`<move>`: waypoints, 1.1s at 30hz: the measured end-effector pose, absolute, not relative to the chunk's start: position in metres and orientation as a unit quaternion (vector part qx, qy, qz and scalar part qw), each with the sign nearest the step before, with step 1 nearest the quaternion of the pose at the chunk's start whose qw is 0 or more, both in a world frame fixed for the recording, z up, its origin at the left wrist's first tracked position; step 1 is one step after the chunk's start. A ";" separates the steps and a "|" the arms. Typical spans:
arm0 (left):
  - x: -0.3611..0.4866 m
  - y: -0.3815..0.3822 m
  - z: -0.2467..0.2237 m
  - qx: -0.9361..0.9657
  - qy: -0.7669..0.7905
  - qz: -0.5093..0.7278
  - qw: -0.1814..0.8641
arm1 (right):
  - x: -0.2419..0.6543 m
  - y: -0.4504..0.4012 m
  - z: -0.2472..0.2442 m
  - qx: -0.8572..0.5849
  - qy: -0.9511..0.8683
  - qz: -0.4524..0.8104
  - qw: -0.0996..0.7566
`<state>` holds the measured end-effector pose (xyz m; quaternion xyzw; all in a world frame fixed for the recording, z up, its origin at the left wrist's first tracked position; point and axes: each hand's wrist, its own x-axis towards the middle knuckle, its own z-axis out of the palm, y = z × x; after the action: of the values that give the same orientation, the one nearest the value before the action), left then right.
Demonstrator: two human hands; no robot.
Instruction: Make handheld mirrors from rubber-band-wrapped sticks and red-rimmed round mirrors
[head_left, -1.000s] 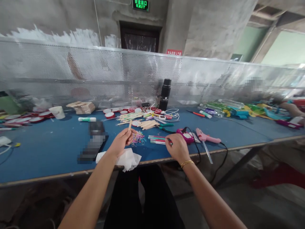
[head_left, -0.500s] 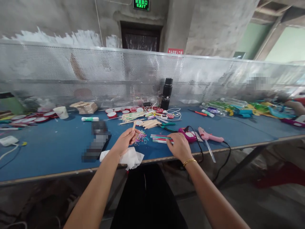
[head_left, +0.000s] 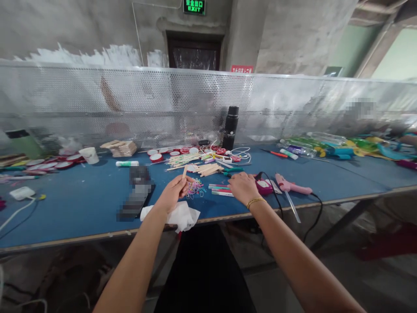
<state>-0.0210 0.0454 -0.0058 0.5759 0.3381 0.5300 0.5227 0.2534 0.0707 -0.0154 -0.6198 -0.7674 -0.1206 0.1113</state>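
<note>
My left hand (head_left: 174, 191) is closed on a wooden craft stick (head_left: 184, 172), which points up from between thumb and fingers. Just right of it lies a pile of small coloured rubber bands (head_left: 196, 188), and a crumpled white tissue (head_left: 184, 216) is below it at the table edge. My right hand (head_left: 243, 188) is palm down over the right ends of several marker pens (head_left: 220, 190), beside a purple box (head_left: 264, 187). Its fingertips are hidden behind the back of the hand. Teal-handled pliers (head_left: 228, 173) lie just beyond its fingers.
Loose craft sticks (head_left: 210, 169) and red-rimmed discs (head_left: 156, 158) lie further back, before a black flask (head_left: 231, 128). A pink glue gun (head_left: 293, 186) with a trailing cord is at right. A dark, blurred-out object (head_left: 138, 195) lies left. A perforated metal screen (head_left: 146, 100) borders the blue table (head_left: 81, 204).
My right hand has shifted slightly away from me, from over the marker pens towards the pliers. My left hand still holds the craft stick. The view has turned slightly left.
</note>
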 end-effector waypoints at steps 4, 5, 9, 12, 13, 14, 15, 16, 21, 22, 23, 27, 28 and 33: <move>-0.021 0.047 -0.008 0.576 0.338 0.531 0.522 | 0.252 0.078 -0.014 -0.617 -0.775 -0.107 0.088; -0.021 0.047 -0.008 0.577 0.337 0.528 0.524 | 0.252 0.078 -0.014 -0.616 -0.775 -0.104 0.088; -0.020 0.049 -0.010 0.575 0.326 0.529 0.532 | 0.255 0.079 -0.016 -0.618 -0.773 -0.095 0.103; -0.021 0.049 -0.010 0.576 0.326 0.536 0.524 | 0.255 0.078 -0.018 -0.613 -0.776 -0.090 0.118; -0.021 0.049 -0.010 0.576 0.331 0.537 0.520 | 0.254 0.077 -0.020 -0.610 -0.778 -0.090 0.122; -0.021 0.048 -0.010 0.576 0.336 0.536 0.517 | 0.253 0.077 -0.022 -0.607 -0.780 -0.090 0.125; -0.021 0.048 -0.009 0.577 0.342 0.534 0.514 | 0.252 0.077 -0.024 -0.603 -0.782 -0.090 0.127; -0.020 0.047 -0.009 0.578 0.347 0.532 0.512 | 0.251 0.078 -0.026 -0.601 -0.784 -0.091 0.128; -0.019 0.044 -0.007 0.587 0.349 0.527 0.506 | 0.250 0.085 -0.028 -0.591 -0.788 -0.089 0.145; -0.019 0.044 -0.006 0.587 0.347 0.528 0.506 | 0.250 0.086 -0.026 -0.589 -0.789 -0.088 0.151; -0.019 0.044 -0.006 0.586 0.346 0.529 0.506 | 0.250 0.086 -0.024 -0.588 -0.788 -0.086 0.158; -0.020 0.046 -0.008 0.592 0.363 0.529 0.488 | 0.243 0.075 -0.016 -0.578 -0.784 -0.091 0.208; -0.021 0.047 -0.008 0.593 0.374 0.530 0.478 | 0.238 0.069 -0.015 -0.564 -0.785 -0.088 0.241; -0.021 0.047 -0.010 0.578 0.414 0.558 0.427 | 0.201 0.037 -0.025 -0.398 -0.783 0.048 0.476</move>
<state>-0.0206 0.0465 -0.0096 0.5782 0.4144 0.5584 0.4267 0.2007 0.0367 -0.0254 -0.3976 -0.7832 0.0482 0.4755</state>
